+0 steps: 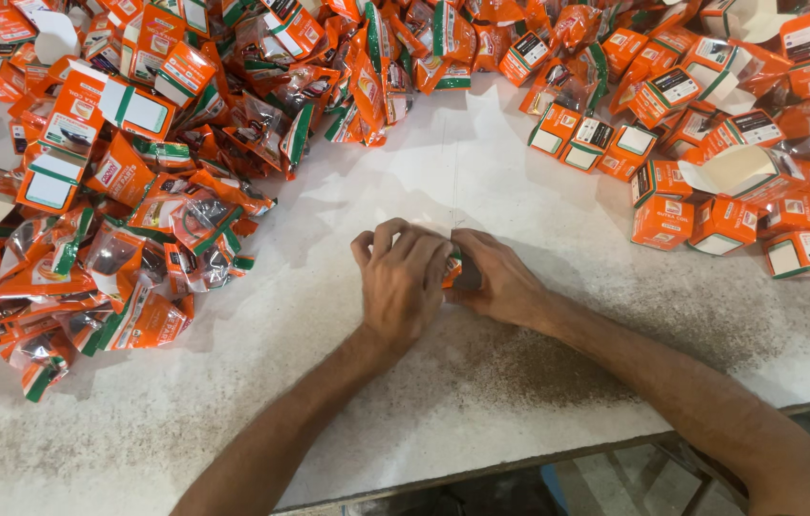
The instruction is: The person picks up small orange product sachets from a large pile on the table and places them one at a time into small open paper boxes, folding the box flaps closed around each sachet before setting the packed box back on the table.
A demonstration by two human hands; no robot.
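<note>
Two bare forearms reach up from the bottom of the frame across a worn white table [481, 382], its near edge showing at the lower right. At the centre, the left hand [401, 280] and right hand [498, 279] meet, both curled shut around a small orange packet [453, 268]. Only a sliver of it shows between the fingers, orange with a bit of green; the rest is hidden. Bare table lies all around the hands. To the left of the frame, a loose heap of clear orange-and-green pouches [137, 248] spreads toward the hands. At the right sit small orange boxes [722, 222], some with flaps open. Across the top, a dense pile of pouches and boxes [405, 57] fills the table.
</note>
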